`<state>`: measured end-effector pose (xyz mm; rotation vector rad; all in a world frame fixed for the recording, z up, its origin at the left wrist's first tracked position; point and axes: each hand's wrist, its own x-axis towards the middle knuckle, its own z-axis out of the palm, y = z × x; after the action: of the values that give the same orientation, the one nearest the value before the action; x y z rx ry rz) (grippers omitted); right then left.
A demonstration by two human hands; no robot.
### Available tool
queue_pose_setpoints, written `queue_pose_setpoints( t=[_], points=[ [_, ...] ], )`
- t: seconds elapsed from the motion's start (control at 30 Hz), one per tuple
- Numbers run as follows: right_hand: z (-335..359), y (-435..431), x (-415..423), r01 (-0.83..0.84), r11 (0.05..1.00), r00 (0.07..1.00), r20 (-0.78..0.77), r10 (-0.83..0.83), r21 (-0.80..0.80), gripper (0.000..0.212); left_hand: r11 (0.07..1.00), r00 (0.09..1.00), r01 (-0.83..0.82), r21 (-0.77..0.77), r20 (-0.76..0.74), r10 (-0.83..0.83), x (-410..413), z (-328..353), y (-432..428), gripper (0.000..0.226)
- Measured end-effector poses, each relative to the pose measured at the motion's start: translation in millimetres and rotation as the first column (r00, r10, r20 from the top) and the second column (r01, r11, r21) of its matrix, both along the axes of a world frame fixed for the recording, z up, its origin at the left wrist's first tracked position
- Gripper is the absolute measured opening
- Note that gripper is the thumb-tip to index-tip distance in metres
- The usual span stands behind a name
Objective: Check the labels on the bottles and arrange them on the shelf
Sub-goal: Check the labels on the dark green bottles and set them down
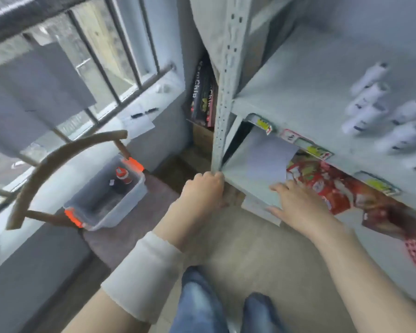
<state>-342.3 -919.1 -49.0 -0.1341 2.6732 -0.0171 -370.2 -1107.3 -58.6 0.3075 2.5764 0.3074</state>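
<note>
At centre frame the left hand [203, 188] is curled around the corner post of the grey metal shelf [298, 92]; the right hand [298, 203] lies open and flat on the lower shelf edge beside red snack packets [332, 186]. White bottles [370, 99] stand blurred at upper right; a red-capped bottle [123, 176] sits in the clear plastic bin [120, 207] at left.

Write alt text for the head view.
A person's left hand grips the grey shelf unit's corner post while the right hand reaches into the lower shelf beside red snack packets. White bottles lie above; a clear bin holds one bottle.
</note>
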Motion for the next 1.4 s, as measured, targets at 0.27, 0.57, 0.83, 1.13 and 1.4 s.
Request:
queue_pose_setpoints(
  t=[0.27,0.57,0.83,1.13,1.4],
  points=[
    [41.2,231.9,147.0,0.347,0.938,0.929,-0.126,-0.347,-0.025,0.055,0.928,0.92,0.373,-0.02,-0.121,-0.372,87.2,41.5,269.8,0.052],
    [66.5,431.1,292.0,0.688,0.726,0.717,-0.144,-0.682,-0.009,0.054,0.682,0.672,0.731,-0.017,-0.157,-0.724,183.5,60.3,510.0,0.059],
    [78.8,552.4,310.4,0.792,0.61,0.606,-0.154,-0.78,0.024,0.047,0.592,0.565,0.803,-0.062,-0.237,-0.791,186.9,62.5,650.0,0.049],
    [86.7,649.6,285.0,0.793,0.609,0.603,-0.19,-0.775,0.032,0.053,0.542,0.504,0.837,-0.08,-0.273,-0.819,162.5,67.9,760.8,0.047],
    [79.9,722.6,272.3,0.693,0.721,0.698,-0.26,-0.667,0.008,0.051,0.68,0.647,0.733,0.038,-0.348,-0.678,152.7,52.5,831.8,0.051]
  ],
)
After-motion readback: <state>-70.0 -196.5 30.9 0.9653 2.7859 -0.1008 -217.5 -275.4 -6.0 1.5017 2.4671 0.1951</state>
